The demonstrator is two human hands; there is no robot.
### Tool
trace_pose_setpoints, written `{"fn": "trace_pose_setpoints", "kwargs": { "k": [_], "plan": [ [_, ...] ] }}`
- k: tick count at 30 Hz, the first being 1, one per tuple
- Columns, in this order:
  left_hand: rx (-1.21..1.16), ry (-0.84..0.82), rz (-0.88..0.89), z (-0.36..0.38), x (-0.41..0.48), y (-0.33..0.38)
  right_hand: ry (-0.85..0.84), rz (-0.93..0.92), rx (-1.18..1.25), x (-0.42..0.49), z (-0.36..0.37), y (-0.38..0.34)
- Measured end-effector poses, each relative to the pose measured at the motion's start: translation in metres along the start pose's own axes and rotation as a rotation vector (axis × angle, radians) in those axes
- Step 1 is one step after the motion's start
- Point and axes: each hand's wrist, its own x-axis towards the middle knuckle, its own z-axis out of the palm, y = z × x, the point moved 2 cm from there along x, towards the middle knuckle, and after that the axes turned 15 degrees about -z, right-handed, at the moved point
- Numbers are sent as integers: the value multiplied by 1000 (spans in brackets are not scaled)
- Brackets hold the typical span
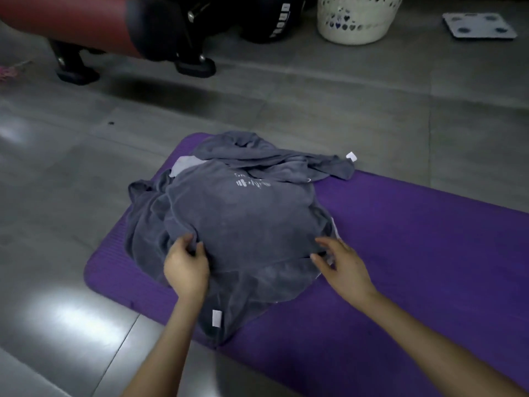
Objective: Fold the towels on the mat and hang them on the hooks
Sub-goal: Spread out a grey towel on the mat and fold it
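Towels (246,224) lie heaped on the purple mat (400,239), just beyond both sets of fingertips. The left hand (186,267) pinches a fold between curled fingers and thumb. The right hand (340,265) has its fingers spread, tips touching the cloth's edge.

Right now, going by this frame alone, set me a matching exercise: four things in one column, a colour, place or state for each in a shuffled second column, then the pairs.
Things:
1. towels
2. mat
3. basket
4. left hand

Descriptions:
A. white, at the far side
B. purple, lying flat under the heap
C. grey, crumpled, unfolded
D. gripping a fold of cloth

Pairs: 1-C, 2-B, 3-A, 4-D
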Motion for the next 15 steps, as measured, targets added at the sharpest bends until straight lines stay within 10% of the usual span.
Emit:
{"fn": "trace_pose_setpoints", "kwargs": {
  "k": [5,15],
  "plan": [
    [138,133,676,-27,-25,43,92,-3,43,-26,-25,-7],
    [252,-179,1212,-80,-69,213,94,-69,379,8,-125,-100]
  ]
}}
